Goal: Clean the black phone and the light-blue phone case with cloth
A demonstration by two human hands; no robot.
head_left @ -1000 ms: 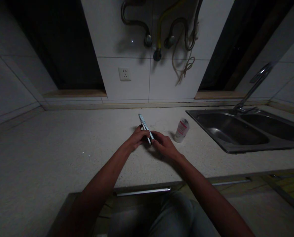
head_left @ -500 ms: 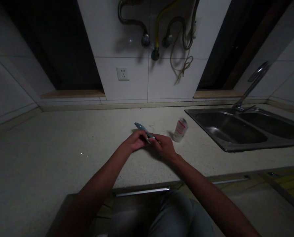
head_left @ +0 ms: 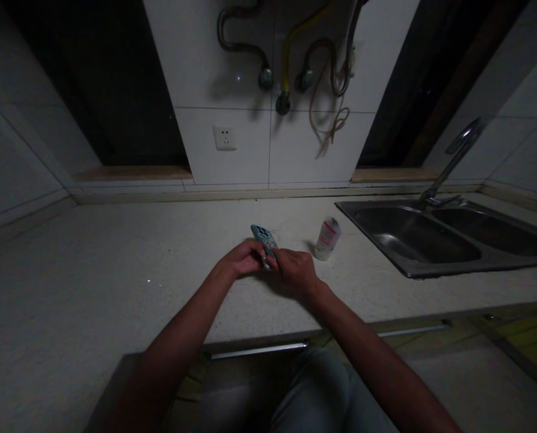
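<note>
Fingers of both hands, left hand and right hand, are clamped on a teal phone-like slab, far end aimed at 11 o'clock, held over the counter. I'd brace with the left, shift the right in small moves, grip edges only, stay low. Count: two hands, one slab, one container at 2 from the right hand; from the slab, one sink at 3, one socket at 11.

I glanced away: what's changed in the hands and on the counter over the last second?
The teal phone-like object has turned from nearly edge-on to show its broad face. The left hand and right hand both keep hold. The pink-and-white container stays standing on the counter.
</note>
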